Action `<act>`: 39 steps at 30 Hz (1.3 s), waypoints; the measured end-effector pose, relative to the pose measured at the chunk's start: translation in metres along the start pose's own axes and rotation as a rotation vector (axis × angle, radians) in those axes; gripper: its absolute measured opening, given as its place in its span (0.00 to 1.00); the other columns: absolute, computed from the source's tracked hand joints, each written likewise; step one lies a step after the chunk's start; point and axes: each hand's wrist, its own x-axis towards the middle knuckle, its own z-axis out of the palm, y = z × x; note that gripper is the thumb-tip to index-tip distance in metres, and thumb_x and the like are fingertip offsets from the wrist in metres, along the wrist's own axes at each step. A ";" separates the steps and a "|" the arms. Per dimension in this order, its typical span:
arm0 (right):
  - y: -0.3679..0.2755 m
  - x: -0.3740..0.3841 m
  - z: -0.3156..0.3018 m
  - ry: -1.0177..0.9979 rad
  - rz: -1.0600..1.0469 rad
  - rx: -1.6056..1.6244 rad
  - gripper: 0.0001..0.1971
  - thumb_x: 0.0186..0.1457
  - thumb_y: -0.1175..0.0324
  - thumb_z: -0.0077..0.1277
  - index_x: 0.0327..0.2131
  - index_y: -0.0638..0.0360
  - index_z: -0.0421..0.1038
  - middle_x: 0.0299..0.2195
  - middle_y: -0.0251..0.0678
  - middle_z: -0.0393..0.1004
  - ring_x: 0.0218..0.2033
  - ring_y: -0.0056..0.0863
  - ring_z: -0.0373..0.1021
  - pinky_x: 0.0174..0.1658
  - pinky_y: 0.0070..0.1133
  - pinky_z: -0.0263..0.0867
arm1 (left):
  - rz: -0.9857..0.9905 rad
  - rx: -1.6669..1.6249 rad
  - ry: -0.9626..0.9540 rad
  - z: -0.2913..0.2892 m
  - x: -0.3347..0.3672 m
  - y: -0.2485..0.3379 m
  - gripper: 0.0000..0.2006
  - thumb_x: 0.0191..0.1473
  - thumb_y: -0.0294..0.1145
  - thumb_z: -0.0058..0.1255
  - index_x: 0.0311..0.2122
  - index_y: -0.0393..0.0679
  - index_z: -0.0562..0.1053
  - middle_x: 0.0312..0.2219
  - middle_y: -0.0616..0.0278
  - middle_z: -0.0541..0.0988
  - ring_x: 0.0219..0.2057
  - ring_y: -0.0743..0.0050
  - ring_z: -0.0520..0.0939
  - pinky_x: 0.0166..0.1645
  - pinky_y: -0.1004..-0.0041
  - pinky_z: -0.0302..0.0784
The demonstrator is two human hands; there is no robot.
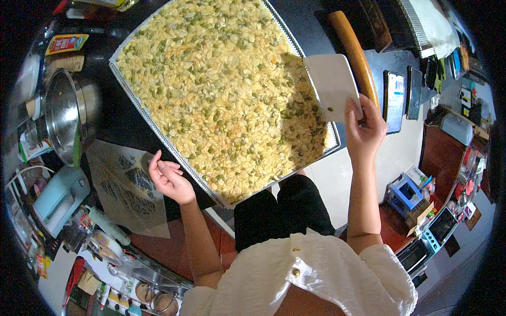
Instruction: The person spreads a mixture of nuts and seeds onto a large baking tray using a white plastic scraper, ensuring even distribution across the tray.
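Observation:
A large flat tray [177, 160] with a perforated rim lies in front of me, tilted in view. It is spread to its edges with a layer of sliced almonds and green pumpkin seeds [221, 100]. My right hand [365, 126] grips a white flat scraper [332, 79] above the tray's right edge, and a single seed sticks to the scraper. The scraper and hand cast a shadow on the near right corner. Beside the tray's left edge, my left hand [171, 179] is raised with its fingers loosely curled apart, holding nothing.
A wooden rolling pin [358, 58] lies right of the tray, with two phones [394, 102] beyond it. To the left are a steel bowl [62, 118], a stained translucent sheet [126, 184] and a light blue appliance [60, 200]. Boxes [408, 192] stand at the lower right.

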 end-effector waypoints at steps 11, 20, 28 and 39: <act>-0.006 0.008 0.008 0.016 -0.195 -0.019 0.04 0.48 0.78 0.54 0.30 0.64 0.72 0.21 0.36 0.69 0.17 0.20 0.64 0.22 0.16 0.61 | 0.015 -0.010 -0.011 -0.002 0.000 -0.004 0.12 0.62 0.31 0.35 0.47 0.38 0.67 0.16 0.69 0.67 0.17 0.88 0.64 0.21 0.86 0.57; -0.007 0.013 0.012 -0.031 -0.133 0.000 0.05 0.47 0.77 0.54 0.31 0.65 0.72 0.22 0.39 0.70 0.19 0.26 0.67 0.23 0.18 0.63 | 0.001 0.032 -0.006 0.000 0.000 0.000 0.14 0.62 0.34 0.35 0.46 0.38 0.67 0.16 0.69 0.67 0.16 0.88 0.63 0.22 0.85 0.58; -0.002 0.027 0.009 0.027 -0.149 0.062 0.06 0.47 0.78 0.54 0.32 0.66 0.73 0.22 0.40 0.71 0.19 0.25 0.68 0.24 0.18 0.63 | 0.024 0.031 0.002 -0.001 0.001 -0.006 0.13 0.62 0.33 0.35 0.46 0.39 0.67 0.16 0.68 0.67 0.17 0.88 0.63 0.22 0.85 0.58; 0.003 0.045 0.025 -0.142 0.177 0.314 0.12 0.51 0.69 0.54 0.36 0.70 0.72 0.23 0.30 0.72 0.25 0.12 0.64 0.28 0.12 0.62 | 0.031 0.014 0.012 -0.001 0.002 -0.006 0.12 0.62 0.32 0.35 0.46 0.39 0.68 0.16 0.69 0.67 0.16 0.88 0.62 0.21 0.85 0.58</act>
